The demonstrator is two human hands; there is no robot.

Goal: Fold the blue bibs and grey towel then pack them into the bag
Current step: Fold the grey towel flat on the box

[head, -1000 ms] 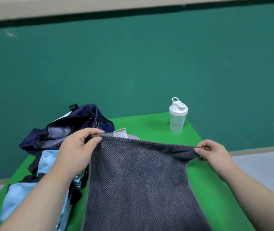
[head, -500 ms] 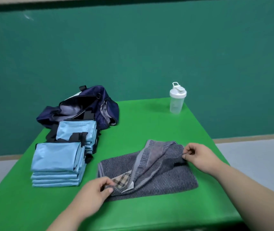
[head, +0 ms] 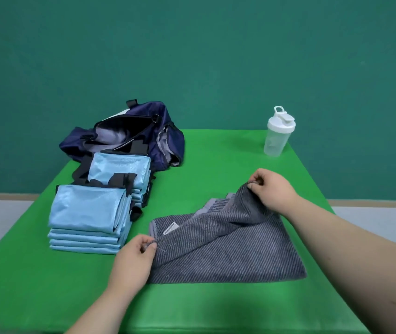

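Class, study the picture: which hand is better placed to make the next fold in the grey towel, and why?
The right hand: it pinches the towel by its far corner, lifted off the table, ready to carry over. The left hand pinches the near corner low, suited to anchoring.

Two stacks of blue bibs [head: 88,210], one grey towel [head: 228,256], one bag [head: 168,141], one bottle [head: 277,138].

The green counter [head: 216,150] carries an open navy bag [head: 129,138], two stacks of folded blue bibs [head: 86,210], a grey towel [head: 228,251] and a shaker bottle [head: 277,136].
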